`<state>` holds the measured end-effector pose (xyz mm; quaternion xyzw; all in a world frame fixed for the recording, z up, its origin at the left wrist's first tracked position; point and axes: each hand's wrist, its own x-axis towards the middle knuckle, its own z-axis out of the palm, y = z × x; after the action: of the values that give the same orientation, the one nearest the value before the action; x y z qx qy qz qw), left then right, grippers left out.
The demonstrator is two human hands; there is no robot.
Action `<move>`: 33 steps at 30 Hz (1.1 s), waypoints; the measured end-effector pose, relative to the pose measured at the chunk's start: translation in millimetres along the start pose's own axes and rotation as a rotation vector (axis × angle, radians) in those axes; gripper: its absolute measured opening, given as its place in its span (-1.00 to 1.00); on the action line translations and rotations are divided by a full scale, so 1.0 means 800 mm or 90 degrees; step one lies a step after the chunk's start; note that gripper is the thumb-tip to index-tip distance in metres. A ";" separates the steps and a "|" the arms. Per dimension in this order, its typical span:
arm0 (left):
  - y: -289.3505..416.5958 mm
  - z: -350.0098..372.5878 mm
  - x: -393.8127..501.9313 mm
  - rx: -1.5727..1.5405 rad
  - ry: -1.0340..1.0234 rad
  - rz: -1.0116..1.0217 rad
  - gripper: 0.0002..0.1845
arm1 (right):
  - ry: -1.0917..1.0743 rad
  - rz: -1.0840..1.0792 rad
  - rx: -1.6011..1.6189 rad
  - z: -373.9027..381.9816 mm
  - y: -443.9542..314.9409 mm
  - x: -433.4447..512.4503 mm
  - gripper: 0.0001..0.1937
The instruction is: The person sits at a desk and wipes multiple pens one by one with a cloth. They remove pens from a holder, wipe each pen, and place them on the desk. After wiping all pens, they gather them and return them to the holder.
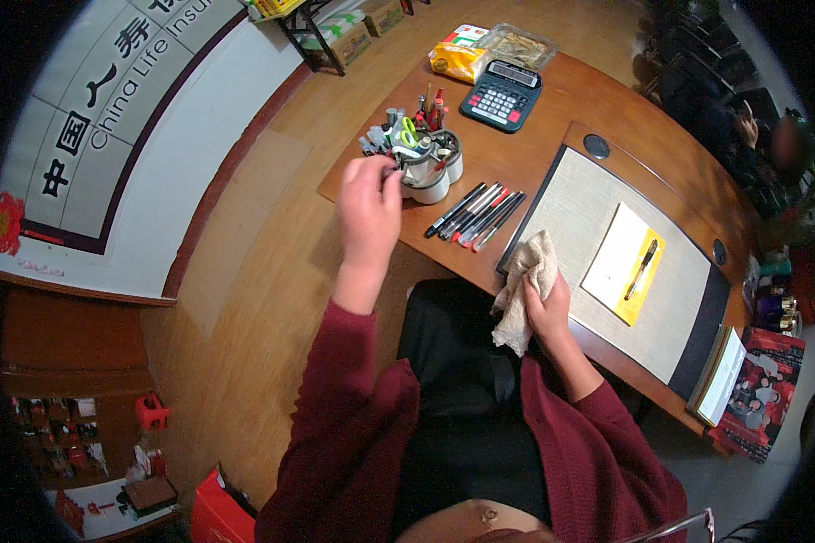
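Note:
My left hand (372, 210) is at the near left side of a multi-compartment desk organizer (428, 189). Its fingers are bent close to the rim, and a small dark thing shows at the fingertips; whether they grip it is unclear. Pens, markers and scissors with yellow-green handles (407, 132) stand in the organizer. A crumpled beige cloth (530, 285) is bunched in my right hand (549, 305), over the desk's front edge. Between the organizer and the cloth, several pens (475, 216) lie side by side on the wooden desk (448, 254).
A calculator (502, 96), a yellow packet (456, 61) and a clear plastic food box (516, 46) occupy the far end. On the desk pad (584, 183) lies a notepad (611, 261) with a black pen (642, 269). A person (747, 129) sits beyond the desk.

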<state>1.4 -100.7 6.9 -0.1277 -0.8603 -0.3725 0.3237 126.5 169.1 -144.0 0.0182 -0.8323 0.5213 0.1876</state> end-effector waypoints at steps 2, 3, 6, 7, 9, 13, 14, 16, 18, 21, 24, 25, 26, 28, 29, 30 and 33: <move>0.004 -0.023 -0.016 -0.175 0.008 -0.173 -0.91 | -0.001 -0.001 0.007 0.000 0.000 -0.001 -0.59; 0.004 -0.031 -0.027 -0.318 0.029 -0.237 -0.92 | -0.001 0.003 0.012 0.000 0.000 -0.001 -0.59; -0.004 -0.051 -0.059 -0.576 -0.055 -0.436 -0.87 | 0.001 0.032 0.037 0.000 -0.002 -0.001 -0.59; -0.004 -0.052 -0.074 -0.673 -0.091 -0.488 -0.86 | 0.000 0.030 0.045 0.000 -0.004 0.000 -0.58; 0.000 -0.045 -0.108 -0.846 -0.149 -0.639 -0.81 | -0.001 0.039 0.075 -0.003 -0.009 0.005 -0.56; 0.025 -0.020 -0.157 -0.953 -0.202 -0.734 -0.73 | -0.044 0.127 0.264 -0.009 -0.036 0.013 -0.55; 0.032 -0.014 -0.163 -0.950 -0.213 -0.735 -0.74 | -0.109 0.240 0.309 -0.010 -0.044 0.016 -0.56; 0.051 0.000 -0.172 -0.909 -0.236 -0.730 -0.77 | -0.217 0.291 0.415 -0.011 -0.065 0.014 -0.53; 0.067 0.007 -0.178 -0.770 -0.310 -0.623 -0.79 | -0.290 0.260 0.436 -0.002 -0.083 0.013 -0.51; 0.083 0.012 -0.185 -0.669 -0.268 -0.501 -0.86 | -0.209 0.247 0.480 0.022 -0.105 0.010 -0.51; 0.081 0.009 -0.184 -0.647 -0.290 -0.485 -0.93 | -0.167 0.327 0.561 0.027 -0.116 0.010 -0.55; 0.081 0.007 -0.184 -0.629 -0.297 -0.489 -0.92 | -0.152 0.354 0.534 0.025 -0.118 0.013 -0.56; 0.081 0.005 -0.184 -0.612 -0.304 -0.492 -0.91 | -0.134 0.374 0.524 0.022 -0.120 0.017 -0.57; 0.081 0.003 -0.185 -0.584 -0.314 -0.489 -0.90 | -0.085 0.422 0.554 0.013 -0.119 0.031 -0.58; 0.081 0.002 -0.186 -0.585 -0.320 -0.506 -0.90 | -0.079 0.424 0.522 0.005 -0.117 0.043 -0.58; 0.081 0.001 -0.187 -0.602 -0.321 -0.516 -0.90 | -0.086 0.387 0.541 0.001 -0.116 0.049 -0.56; 0.077 0.002 -0.190 -0.686 -0.343 -0.573 -0.89 | -0.099 0.380 0.526 -0.004 -0.116 0.050 -0.55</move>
<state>144.4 -53.6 -58.3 0.0090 -0.5773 -0.7943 -0.1890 111.0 136.5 -49.6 -0.1087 -0.5375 0.8344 -0.0548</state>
